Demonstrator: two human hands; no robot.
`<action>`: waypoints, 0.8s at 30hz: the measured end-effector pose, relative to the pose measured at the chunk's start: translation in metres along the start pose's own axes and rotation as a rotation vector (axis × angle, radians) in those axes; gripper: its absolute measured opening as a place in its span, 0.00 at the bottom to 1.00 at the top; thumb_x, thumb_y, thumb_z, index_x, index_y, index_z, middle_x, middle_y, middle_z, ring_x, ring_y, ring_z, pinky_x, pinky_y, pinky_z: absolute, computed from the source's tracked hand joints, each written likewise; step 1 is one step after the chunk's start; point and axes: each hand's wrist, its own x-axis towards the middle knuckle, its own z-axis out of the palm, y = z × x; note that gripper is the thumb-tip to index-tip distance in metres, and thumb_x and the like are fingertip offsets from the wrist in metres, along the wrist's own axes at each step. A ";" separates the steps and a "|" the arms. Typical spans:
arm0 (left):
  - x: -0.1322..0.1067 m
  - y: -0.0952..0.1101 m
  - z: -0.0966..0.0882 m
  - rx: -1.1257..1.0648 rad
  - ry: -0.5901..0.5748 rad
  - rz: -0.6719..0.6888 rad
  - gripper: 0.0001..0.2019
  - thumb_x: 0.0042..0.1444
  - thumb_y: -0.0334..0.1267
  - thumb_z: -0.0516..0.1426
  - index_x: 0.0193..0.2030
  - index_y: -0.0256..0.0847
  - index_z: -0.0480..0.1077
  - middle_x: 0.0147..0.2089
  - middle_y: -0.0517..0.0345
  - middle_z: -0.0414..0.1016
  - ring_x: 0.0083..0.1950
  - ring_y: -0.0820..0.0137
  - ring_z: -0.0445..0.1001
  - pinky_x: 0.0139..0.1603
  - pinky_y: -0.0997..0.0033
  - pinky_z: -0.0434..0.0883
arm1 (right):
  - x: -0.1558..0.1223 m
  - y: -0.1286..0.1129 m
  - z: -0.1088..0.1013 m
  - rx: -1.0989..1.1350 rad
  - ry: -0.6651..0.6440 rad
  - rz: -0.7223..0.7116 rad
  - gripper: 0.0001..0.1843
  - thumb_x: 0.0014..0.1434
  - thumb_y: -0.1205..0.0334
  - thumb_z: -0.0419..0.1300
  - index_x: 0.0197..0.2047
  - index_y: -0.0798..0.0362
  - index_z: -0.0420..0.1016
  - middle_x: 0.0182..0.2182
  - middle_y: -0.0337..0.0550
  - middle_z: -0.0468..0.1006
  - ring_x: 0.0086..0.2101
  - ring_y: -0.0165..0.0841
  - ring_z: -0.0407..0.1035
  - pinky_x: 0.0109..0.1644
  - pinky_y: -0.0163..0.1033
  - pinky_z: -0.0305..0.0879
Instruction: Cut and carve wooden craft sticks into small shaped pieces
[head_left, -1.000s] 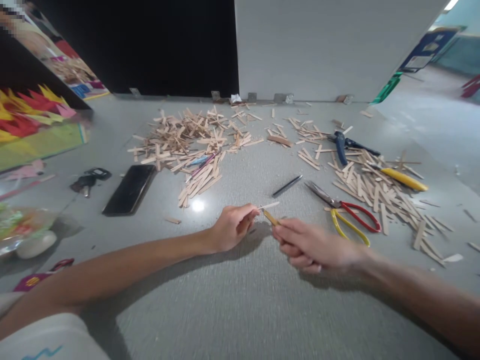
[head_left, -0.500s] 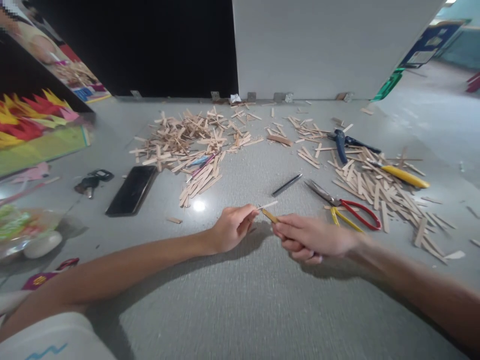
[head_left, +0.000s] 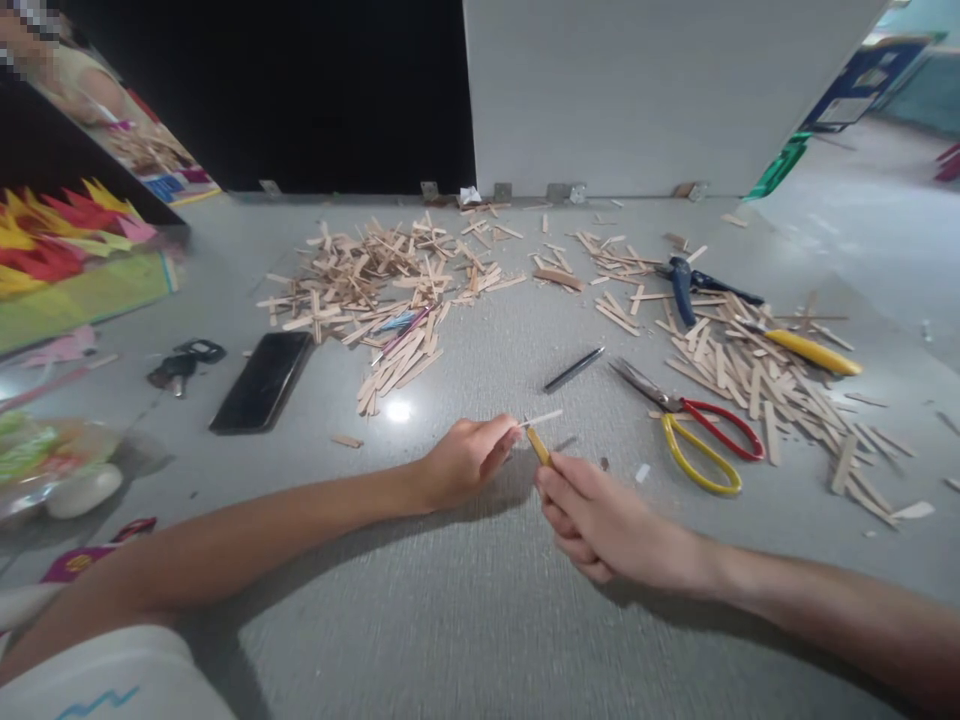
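My left hand (head_left: 469,460) pinches a thin, pale wooden stick (head_left: 546,417) whose free end points right. In my closed right hand (head_left: 607,515) is a slim yellow tool (head_left: 538,446), its tip touching or very near the stick close to my left fingertips. The tool's exact kind is hard to make out, since my fingers cover its rear part. Small chips (head_left: 643,473) lie beside my right hand. Just beyond both hands rests a dark pen (head_left: 574,370). Pliers (head_left: 675,405) with one red and one yellow handle lie to its right.
Wooden sticks (head_left: 375,260) are heaped at the back, with more sticks (head_left: 757,385) at the right. Among those lie a blue-handled tool (head_left: 682,290) and a yellow-handled tool (head_left: 814,352). A phone (head_left: 262,383) and keys (head_left: 184,365) sit left. An upright panel (head_left: 637,100) bounds the back.
My right hand has moved down and slightly left, tilting the yellow tool more steeply. More of the pliers' yellow handle and some chips now show. My left hand has barely shifted.
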 end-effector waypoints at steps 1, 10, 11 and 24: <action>0.001 0.000 0.000 0.000 0.009 -0.015 0.29 0.81 0.53 0.40 0.33 0.41 0.67 0.20 0.68 0.65 0.18 0.77 0.62 0.23 0.78 0.63 | -0.002 -0.006 -0.005 0.021 -0.035 -0.010 0.17 0.78 0.49 0.52 0.37 0.46 0.56 0.21 0.23 0.54 0.17 0.22 0.43 0.17 0.26 0.43; 0.008 0.002 -0.002 -0.150 -0.007 -0.247 0.29 0.71 0.65 0.55 0.46 0.36 0.77 0.19 0.68 0.70 0.16 0.77 0.64 0.21 0.79 0.61 | -0.022 -0.028 -0.017 0.294 -0.134 -0.067 0.19 0.69 0.49 0.66 0.39 0.46 0.59 0.23 0.23 0.58 0.18 0.20 0.38 0.15 0.22 0.40; 0.009 0.002 -0.002 -0.140 -0.022 -0.244 0.28 0.70 0.65 0.56 0.45 0.37 0.78 0.19 0.67 0.71 0.17 0.76 0.64 0.21 0.79 0.61 | -0.022 -0.027 -0.015 0.318 -0.146 -0.062 0.17 0.69 0.50 0.65 0.40 0.46 0.60 0.24 0.23 0.59 0.17 0.20 0.40 0.14 0.22 0.43; 0.014 0.004 -0.002 -0.255 -0.247 -0.221 0.29 0.78 0.48 0.41 0.28 0.40 0.69 0.21 0.64 0.68 0.21 0.76 0.66 0.28 0.77 0.65 | -0.017 -0.024 -0.016 0.271 -0.240 -0.052 0.17 0.66 0.43 0.63 0.43 0.46 0.65 0.19 0.23 0.61 0.13 0.21 0.46 0.12 0.26 0.51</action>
